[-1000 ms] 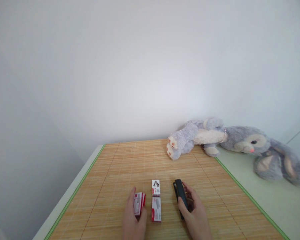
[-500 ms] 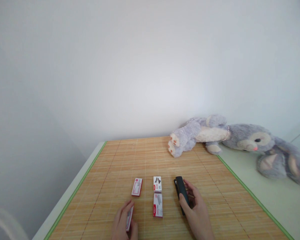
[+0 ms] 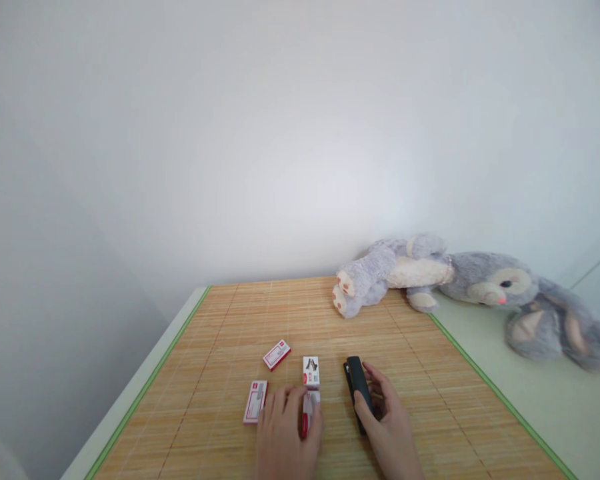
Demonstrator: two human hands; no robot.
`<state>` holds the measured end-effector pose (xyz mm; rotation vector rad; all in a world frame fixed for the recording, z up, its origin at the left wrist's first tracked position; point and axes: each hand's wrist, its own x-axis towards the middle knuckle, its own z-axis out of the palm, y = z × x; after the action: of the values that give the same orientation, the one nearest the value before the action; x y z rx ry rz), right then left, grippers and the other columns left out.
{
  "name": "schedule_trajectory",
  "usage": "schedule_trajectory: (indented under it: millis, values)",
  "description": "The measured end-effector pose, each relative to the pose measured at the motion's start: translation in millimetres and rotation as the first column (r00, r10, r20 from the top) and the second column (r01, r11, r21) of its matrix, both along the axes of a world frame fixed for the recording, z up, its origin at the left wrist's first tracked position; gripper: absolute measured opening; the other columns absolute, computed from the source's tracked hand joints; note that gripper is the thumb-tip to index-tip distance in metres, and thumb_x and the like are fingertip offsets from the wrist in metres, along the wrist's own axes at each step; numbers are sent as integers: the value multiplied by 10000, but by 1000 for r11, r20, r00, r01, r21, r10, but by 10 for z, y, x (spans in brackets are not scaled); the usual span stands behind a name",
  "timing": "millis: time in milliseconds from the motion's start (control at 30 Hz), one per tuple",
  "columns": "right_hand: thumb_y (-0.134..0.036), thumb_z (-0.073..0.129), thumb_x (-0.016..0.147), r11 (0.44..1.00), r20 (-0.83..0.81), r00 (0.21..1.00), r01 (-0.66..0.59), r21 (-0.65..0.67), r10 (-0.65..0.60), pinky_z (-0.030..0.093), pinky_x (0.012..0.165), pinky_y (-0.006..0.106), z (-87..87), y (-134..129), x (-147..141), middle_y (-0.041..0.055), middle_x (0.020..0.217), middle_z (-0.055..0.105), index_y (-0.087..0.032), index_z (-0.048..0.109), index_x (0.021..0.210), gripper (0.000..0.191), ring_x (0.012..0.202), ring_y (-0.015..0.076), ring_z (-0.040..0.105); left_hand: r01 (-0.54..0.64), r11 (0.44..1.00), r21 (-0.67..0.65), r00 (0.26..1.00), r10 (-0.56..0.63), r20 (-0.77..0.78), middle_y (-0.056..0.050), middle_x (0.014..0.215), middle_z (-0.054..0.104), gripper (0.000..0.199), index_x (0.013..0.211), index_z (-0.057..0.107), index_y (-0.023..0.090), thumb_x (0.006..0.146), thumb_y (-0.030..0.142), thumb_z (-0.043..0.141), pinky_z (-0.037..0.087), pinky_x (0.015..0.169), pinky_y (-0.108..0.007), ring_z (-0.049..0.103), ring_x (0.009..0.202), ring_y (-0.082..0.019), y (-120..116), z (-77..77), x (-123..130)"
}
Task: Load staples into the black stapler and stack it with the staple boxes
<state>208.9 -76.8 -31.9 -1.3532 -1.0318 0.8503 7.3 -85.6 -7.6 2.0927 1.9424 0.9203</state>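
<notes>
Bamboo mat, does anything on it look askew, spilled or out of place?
The plush rabbit lies across the right edge of the mat, an odd companion for the stapler. The farther left box sits plainly slanted. No spill shows.

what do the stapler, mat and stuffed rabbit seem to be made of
Stapler: probably plastic outside, dark and matte; its top looks even, without metallic shine.
Mat: likely bamboo, smooth-looking; thin tan strips lie side by side.
Rabbit: plush fabric, fluffy; soft grey pile shows, but the fibre can't be told.
</notes>
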Motion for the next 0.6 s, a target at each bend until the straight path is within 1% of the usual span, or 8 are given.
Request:
schedule_trajectory:
  millis: [100,167,233,300,367,433,533,600]
  values:
    - [-410,717,841,1000,35,999,-18,11,17,547,1002,404,-13,-12,-7,110,1342,657,-204,583,1380,592,1142,289,656,-16,997,-74,999,13,-32,-105,1304,647,479,1368,607,272,921,445,584,444,1007,-456,583,1208,-305,13,13,187]
    - [-392,696,843,1000,63,998,-16,18,15,552,983,399,6,-16,-2,103,1321,664,-208,589,1379,577,1121,285,658,-79,993,-84,996,74,-55,-134,1360,617,575,1431,549,226,894,425,607,418,1036,-477,549,1261,-327,28,-4,212]
    - [-352,682,823,1000,100,995,-14,23,11,558,951,394,71,-4,21,93,1275,684,-213,604,1376,576,1085,284,665,-111,990,-86,992,105,-73,-139,1307,642,498,1342,612,198,878,379,608,420,1021,-477,568,1220,-329,10,-45,184]
    - [-286,669,777,999,182,983,-42,30,36,547,950,400,183,34,58,80,1214,704,-231,657,1324,550,1071,291,661,-42,994,-97,996,35,-77,-109,1220,687,379,1211,686,232,850,326,617,435,985,-448,606,1143,-306,-54,-111,135]
    - [-206,642,725,992,310,945,-121,40,103,512,988,419,321,98,88,66,1148,723,-258,727,1219,504,1074,300,649,89,990,-107,993,-97,-67,-70,1204,712,372,1159,723,300,791,321,680,442,975,-424,626,1119,-293,-150,-191,94]
    - [-141,608,692,973,437,880,-225,40,186,482,1006,431,453,178,74,58,1084,730,-272,764,1116,470,1063,301,642,162,982,-96,984,-168,-57,-57,1283,703,504,1217,718,347,717,389,767,436,1009,-442,618,1176,-321,-244,-274,67]
    - [-105,594,702,930,528,791,-366,6,308,485,948,400,589,289,-61,51,1018,718,-263,762,1036,406,1007,280,640,128,990,-56,990,-131,-53,-74,1441,631,600,1279,701,338,705,491,784,388,1094,-517,564,1292,-381,-321,-381,40]
    - [-105,614,714,893,534,751,-450,-17,388,487,910,371,638,337,-192,43,1002,707,-254,749,1000,349,987,265,637,100,994,-34,994,-101,-42,-73,1500,586,614,1336,670,330,736,430,748,306,1173,-553,525,1355,-388,-325,-433,20]
